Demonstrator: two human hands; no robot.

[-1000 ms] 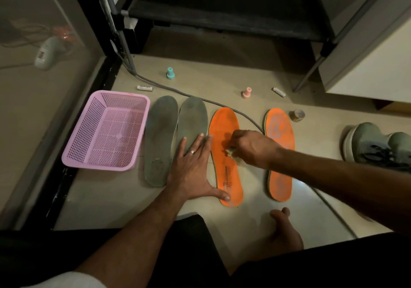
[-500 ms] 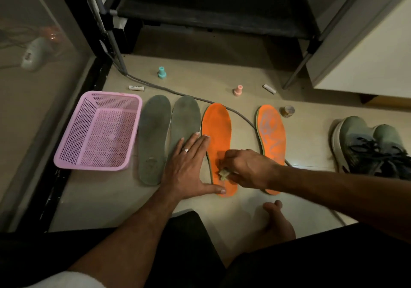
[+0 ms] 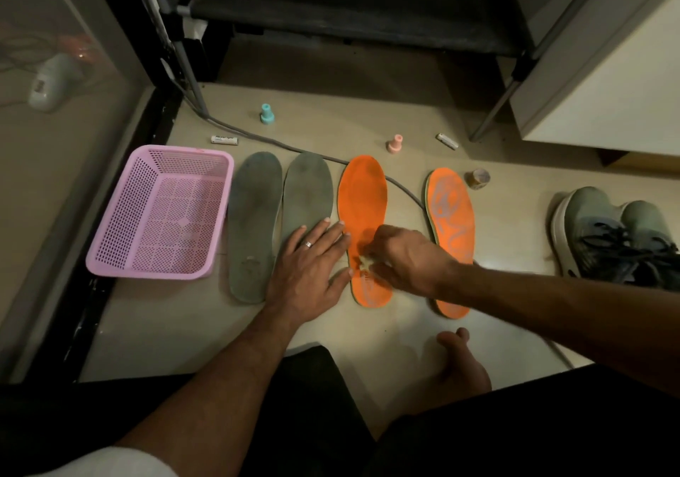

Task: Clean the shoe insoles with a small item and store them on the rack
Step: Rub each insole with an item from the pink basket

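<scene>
Several insoles lie side by side on the floor: two grey ones point(image 3: 254, 219) point(image 3: 308, 193) and two orange ones point(image 3: 362, 196) point(image 3: 450, 219). My left hand point(image 3: 309, 274) lies flat with straight fingers across the lower part of the right grey insole, its thumb against the left orange insole's edge. My right hand point(image 3: 404, 259) pinches a small pale wad point(image 3: 365, 263) and presses it onto the heel half of the left orange insole. A dark rack point(image 3: 353, 9) stands at the back.
A pink perforated basket point(image 3: 110, 252) sits left of the insoles. A grey cable point(image 3: 257, 137) runs across the floor behind them. Small teal point(image 3: 267, 114) and pink point(image 3: 395, 143) bottles, two batteries, a tape roll point(image 3: 477, 178) and grey shoes point(image 3: 618, 241) lie around. My bare foot point(image 3: 460, 362) is near.
My right hand with the wad has slid down the left orange insole from its middle toward the heel. My left hand has stayed pressed in place.
</scene>
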